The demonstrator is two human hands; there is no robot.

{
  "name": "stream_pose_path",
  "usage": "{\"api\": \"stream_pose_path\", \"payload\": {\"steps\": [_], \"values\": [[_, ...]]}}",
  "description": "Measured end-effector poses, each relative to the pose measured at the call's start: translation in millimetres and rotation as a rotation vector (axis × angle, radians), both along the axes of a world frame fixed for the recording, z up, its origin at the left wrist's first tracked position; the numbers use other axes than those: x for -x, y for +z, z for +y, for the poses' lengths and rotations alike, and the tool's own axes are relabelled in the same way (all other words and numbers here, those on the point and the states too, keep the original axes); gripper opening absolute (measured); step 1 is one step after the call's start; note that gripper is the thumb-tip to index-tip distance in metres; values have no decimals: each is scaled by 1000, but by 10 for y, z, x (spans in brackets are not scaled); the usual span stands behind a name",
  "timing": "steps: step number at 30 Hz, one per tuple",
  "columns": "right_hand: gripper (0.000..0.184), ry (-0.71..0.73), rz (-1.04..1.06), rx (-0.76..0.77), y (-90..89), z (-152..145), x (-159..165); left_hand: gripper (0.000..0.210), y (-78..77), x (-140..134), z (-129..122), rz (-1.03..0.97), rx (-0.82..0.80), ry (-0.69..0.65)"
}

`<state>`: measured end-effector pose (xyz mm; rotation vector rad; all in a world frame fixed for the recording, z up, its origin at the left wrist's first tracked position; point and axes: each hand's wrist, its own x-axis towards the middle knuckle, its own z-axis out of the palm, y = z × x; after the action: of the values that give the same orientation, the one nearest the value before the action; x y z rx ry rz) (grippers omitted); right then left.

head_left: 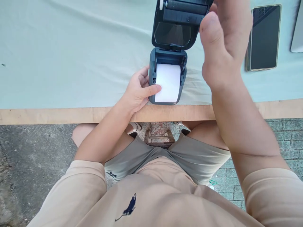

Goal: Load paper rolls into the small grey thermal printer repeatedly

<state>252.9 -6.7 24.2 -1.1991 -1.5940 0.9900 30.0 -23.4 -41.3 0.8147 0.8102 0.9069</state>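
Observation:
A small black label printer rests near the table's front edge, its hinged lid swung up and away from me. White paper fills the compartment and reaches toward the near rim. My left hand grips the printer body from the left, the thumb lying over the paper's left edge. At the lid's right side is my right hand, thumb toward me and fingers mostly hidden behind the lid. It appears to hold the raised lid by that side.
A dark-screened phone lies to the right of my right hand. Part of a grey object shows at the far right edge. Pale green cloth covers the table, with a bare wooden edge in front. A wooden stool is below.

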Motion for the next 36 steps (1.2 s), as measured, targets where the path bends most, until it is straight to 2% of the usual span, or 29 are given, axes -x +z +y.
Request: {"api": "stream_pose_path", "payload": {"steps": [2,3,5,8,14,18,22,24,26,31,36], "values": [[39,-18,-107,-327,-34,10,60,64,-4,5,0,-1,2,-4],[33,-21,-121,-434,-67,10,78,63,-7,6,1,-3,1,-6],[25,3,-140,-493,-144,-1,95,60,-16,4,5,-6,-3,-8],[22,78,-193,-537,-241,-33,92,60,-42,-3,18,-11,-25,-5],[25,163,-230,-387,-395,-90,31,66,-88,5,43,-28,-39,-22],[28,87,-205,-275,-470,-146,26,64,-21,-14,25,-72,-29,-2],[50,48,-199,-140,-505,-171,44,30,79,-59,-1,-65,20,62],[55,72,-192,-121,-523,-161,42,17,95,-73,-6,-48,37,82],[57,93,-184,-112,-539,-148,35,13,83,-74,-8,-28,52,100],[56,119,-154,-122,-553,-133,21,23,20,-37,-21,-32,39,90],[53,174,-96,-117,-546,-123,8,24,24,-22,-27,-27,21,82]]}}
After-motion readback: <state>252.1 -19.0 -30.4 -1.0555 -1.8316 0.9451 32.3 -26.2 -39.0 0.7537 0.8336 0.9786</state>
